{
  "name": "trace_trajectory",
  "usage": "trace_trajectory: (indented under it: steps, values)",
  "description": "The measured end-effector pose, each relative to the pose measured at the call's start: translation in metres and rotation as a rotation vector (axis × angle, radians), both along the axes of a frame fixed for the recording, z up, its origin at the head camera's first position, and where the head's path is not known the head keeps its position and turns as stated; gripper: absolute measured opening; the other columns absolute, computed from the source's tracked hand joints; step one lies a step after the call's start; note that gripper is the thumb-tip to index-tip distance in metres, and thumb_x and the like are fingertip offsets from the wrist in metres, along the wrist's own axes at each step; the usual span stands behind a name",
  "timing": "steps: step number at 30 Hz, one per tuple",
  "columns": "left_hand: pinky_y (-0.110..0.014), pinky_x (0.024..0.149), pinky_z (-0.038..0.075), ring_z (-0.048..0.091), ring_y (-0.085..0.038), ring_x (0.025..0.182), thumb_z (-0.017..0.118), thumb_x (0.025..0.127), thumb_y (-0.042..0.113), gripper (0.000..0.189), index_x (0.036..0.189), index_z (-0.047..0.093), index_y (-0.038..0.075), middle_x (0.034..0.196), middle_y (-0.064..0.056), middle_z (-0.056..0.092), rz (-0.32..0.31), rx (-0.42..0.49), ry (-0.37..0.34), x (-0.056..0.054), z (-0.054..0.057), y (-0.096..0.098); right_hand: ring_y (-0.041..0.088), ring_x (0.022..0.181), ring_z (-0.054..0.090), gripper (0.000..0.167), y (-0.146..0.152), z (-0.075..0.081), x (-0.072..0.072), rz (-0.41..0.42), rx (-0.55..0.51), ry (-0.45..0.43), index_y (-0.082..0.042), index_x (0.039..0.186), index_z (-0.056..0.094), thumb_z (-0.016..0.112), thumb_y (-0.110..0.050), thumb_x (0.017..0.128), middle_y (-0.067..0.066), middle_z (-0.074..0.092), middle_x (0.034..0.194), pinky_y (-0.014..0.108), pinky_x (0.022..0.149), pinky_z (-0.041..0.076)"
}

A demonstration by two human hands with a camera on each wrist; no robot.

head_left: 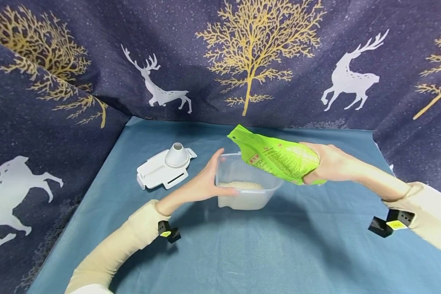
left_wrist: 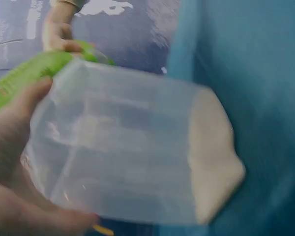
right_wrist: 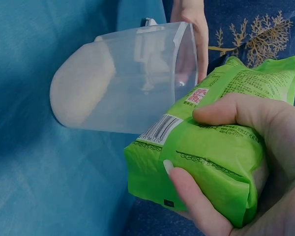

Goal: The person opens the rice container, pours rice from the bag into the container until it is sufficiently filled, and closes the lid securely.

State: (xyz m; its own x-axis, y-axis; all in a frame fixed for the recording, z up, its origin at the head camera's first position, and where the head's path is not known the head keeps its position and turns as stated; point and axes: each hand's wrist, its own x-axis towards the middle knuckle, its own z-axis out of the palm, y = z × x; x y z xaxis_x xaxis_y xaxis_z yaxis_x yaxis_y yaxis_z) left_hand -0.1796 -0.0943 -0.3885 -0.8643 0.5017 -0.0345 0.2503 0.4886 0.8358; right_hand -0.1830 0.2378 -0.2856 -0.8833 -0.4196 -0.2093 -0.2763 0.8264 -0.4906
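My left hand point(head_left: 203, 181) grips a clear plastic container point(head_left: 255, 201) by its left side, thumb and fingers spread along the rim. A layer of pale, rice-like grains point(right_wrist: 84, 81) covers the container's bottom. My right hand point(head_left: 328, 162) holds a green printed bag point(head_left: 279, 159) by its right end, fingers curled round it. The bag lies tilted above the container's right part, its narrow end pointing up and left past the far rim. In the right wrist view, the bag's barcode end overlaps the container's rim. My fingers hide part of the bag.
On the table to the left lies a white lid point(head_left: 152, 172) with a cone-shaped spout point(head_left: 177, 154). Blue cloth point(head_left: 250, 249) covers the table. Behind it hangs a dark curtain point(head_left: 220, 61) with deer and trees. Small black cameras sit at both wrists.
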Motion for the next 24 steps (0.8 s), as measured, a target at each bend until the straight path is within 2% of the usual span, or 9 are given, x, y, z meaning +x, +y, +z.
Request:
trace_trajectory:
  steps: [3, 5, 8, 11, 14, 17, 19, 24]
  values:
    - [-0.051, 0.112, 0.033, 0.028, -0.029, 0.145, 0.076, 0.079, 0.045, 0.114, 0.155, -0.005, 0.021, 0.16, -0.011, 0.015, 0.022, -0.014, -0.061, 0.007, 0.007, -0.004, 0.016, 0.074, 0.058, 0.067, 0.0, 0.0, 0.0, 0.002, 0.004, -0.004, -0.023, 0.121, 0.055, 0.081, -0.01, 0.061, 0.001, 0.066, 0.095, 0.032, 0.056, 0.048]
    - [-0.047, 0.105, 0.042, 0.038, -0.031, 0.137, 0.075, 0.08, 0.045, 0.111, 0.155, -0.002, 0.019, 0.159, -0.012, 0.017, 0.031, -0.031, -0.068, 0.011, 0.012, -0.006, 0.016, 0.075, 0.057, 0.065, 0.0, 0.0, 0.0, 0.003, 0.007, 0.0, -0.022, 0.119, 0.056, 0.082, -0.01, 0.061, 0.0, 0.066, 0.094, 0.031, 0.056, 0.048]
    - [-0.037, 0.084, 0.052, 0.055, -0.026, 0.114, 0.071, 0.085, 0.043, 0.1, 0.155, 0.006, 0.014, 0.153, -0.015, 0.029, 0.045, -0.049, -0.059, 0.014, 0.017, -0.009, 0.016, 0.076, 0.058, 0.064, 0.0, 0.001, 0.0, 0.002, 0.007, 0.002, -0.021, 0.118, 0.056, 0.082, -0.01, 0.06, 0.0, 0.066, 0.093, 0.031, 0.056, 0.049]
    - [-0.03, 0.069, 0.051, 0.064, -0.016, 0.086, 0.062, 0.093, 0.039, 0.086, 0.155, 0.01, 0.01, 0.139, -0.018, 0.044, 0.056, -0.055, -0.08, 0.015, 0.018, -0.011, 0.017, 0.075, 0.058, 0.064, -0.001, 0.002, 0.0, 0.001, 0.006, -0.006, -0.021, 0.119, 0.056, 0.081, -0.009, 0.061, 0.002, 0.066, 0.094, 0.032, 0.056, 0.049]
    - [-0.032, 0.072, 0.054, 0.069, -0.015, 0.073, 0.053, 0.099, 0.033, 0.076, 0.155, 0.008, 0.008, 0.141, -0.02, 0.044, 0.048, -0.05, -0.123, 0.014, 0.016, -0.011, 0.018, 0.075, 0.059, 0.065, -0.001, 0.003, 0.0, -0.005, 0.008, -0.017, -0.022, 0.121, 0.055, 0.08, -0.008, 0.061, 0.002, 0.067, 0.095, 0.032, 0.056, 0.05]
    - [-0.037, 0.082, 0.055, 0.072, -0.021, 0.083, 0.049, 0.101, 0.029, 0.073, 0.155, 0.005, 0.008, 0.151, -0.021, 0.035, 0.03, -0.045, -0.163, 0.013, 0.014, -0.011, 0.018, 0.077, 0.059, 0.066, -0.001, 0.002, 0.0, -0.003, 0.001, -0.025, -0.021, 0.121, 0.055, 0.08, -0.009, 0.062, 0.002, 0.067, 0.095, 0.032, 0.056, 0.05]
    - [-0.04, 0.088, 0.054, 0.072, -0.025, 0.091, 0.048, 0.101, 0.029, 0.073, 0.156, 0.002, 0.01, 0.152, -0.022, 0.034, 0.023, -0.049, -0.193, 0.013, 0.014, -0.012, 0.017, 0.077, 0.059, 0.065, -0.001, 0.001, 0.0, -0.003, -0.001, -0.029, -0.021, 0.121, 0.055, 0.08, -0.009, 0.062, 0.002, 0.068, 0.095, 0.032, 0.056, 0.05]
    - [-0.04, 0.087, 0.056, 0.063, -0.033, 0.114, 0.046, 0.1, 0.02, 0.073, 0.156, 0.001, 0.01, 0.153, -0.024, 0.032, 0.004, 0.045, -0.273, 0.013, 0.017, -0.01, 0.018, 0.077, 0.06, 0.067, -0.001, 0.003, -0.001, -0.005, -0.009, -0.051, -0.021, 0.122, 0.055, 0.08, -0.008, 0.062, 0.002, 0.068, 0.096, 0.033, 0.057, 0.051]
